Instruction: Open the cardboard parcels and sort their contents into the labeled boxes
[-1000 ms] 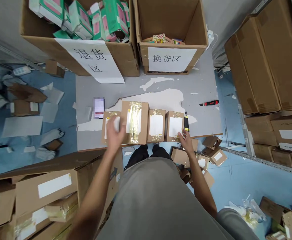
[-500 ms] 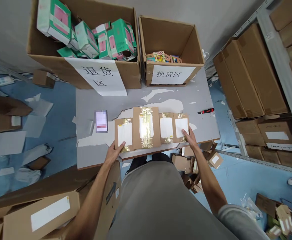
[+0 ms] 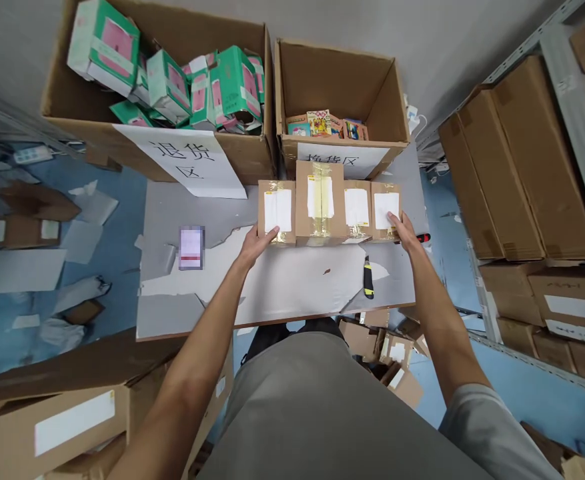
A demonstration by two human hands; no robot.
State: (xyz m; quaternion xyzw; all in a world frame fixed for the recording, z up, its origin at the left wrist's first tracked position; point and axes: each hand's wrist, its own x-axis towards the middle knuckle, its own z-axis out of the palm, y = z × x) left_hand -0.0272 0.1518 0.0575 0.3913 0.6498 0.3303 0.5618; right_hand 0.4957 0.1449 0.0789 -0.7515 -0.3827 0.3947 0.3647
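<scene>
In the head view, my left grip (image 3: pixel 259 246) grasps one end and my right grip (image 3: pixel 403 231) the other of a row of four taped brown cardboard boxes (image 3: pixel 321 203) with white labels, over the far part of the grey-and-white table (image 3: pixel 167 317), in front of two open brown cardboard cartons (image 3: pixel 92 140); I cannot tell whether the row rests or is lifted. I judge the lining-up done, but letting go is not, and no box looks opened: the slim black-and-yellow box cutter (image 3: pixel 367 279) lies apart on the table.
</scene>
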